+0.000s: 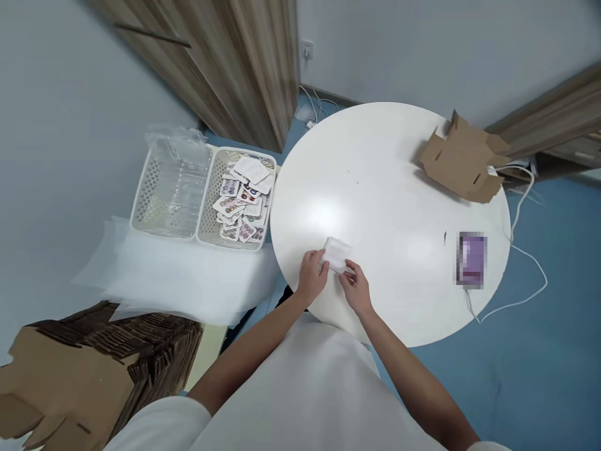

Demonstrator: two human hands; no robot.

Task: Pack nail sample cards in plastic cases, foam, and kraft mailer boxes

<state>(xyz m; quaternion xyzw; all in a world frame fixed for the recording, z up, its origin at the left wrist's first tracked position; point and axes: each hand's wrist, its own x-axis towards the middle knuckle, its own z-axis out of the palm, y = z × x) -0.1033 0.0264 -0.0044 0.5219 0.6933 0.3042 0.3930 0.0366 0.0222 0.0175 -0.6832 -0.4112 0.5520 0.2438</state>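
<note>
Both hands are at a small white flat packet [336,254] near the front edge of the round white table. My left hand [313,275] grips its left side, thumb and fingers closed on the edge. At the packet's lower right corner, my right hand [355,287] pinches it between thumb and fingertips. The packet looks wrapped in thin, whitish sheet, and what lies inside is hidden. To the left, a white basket [203,233] holds many small cards [246,200] with coloured round pieces on them.
Another white basket [136,216] contains clear plastic bags [176,181]. White foam sheets [188,275] lie below the baskets, beside stacked flat cardboard boxes [70,369]. On the round table [375,150] stand a partly folded cardboard box [462,160] and a blurred purple device [472,260] with a white cable.
</note>
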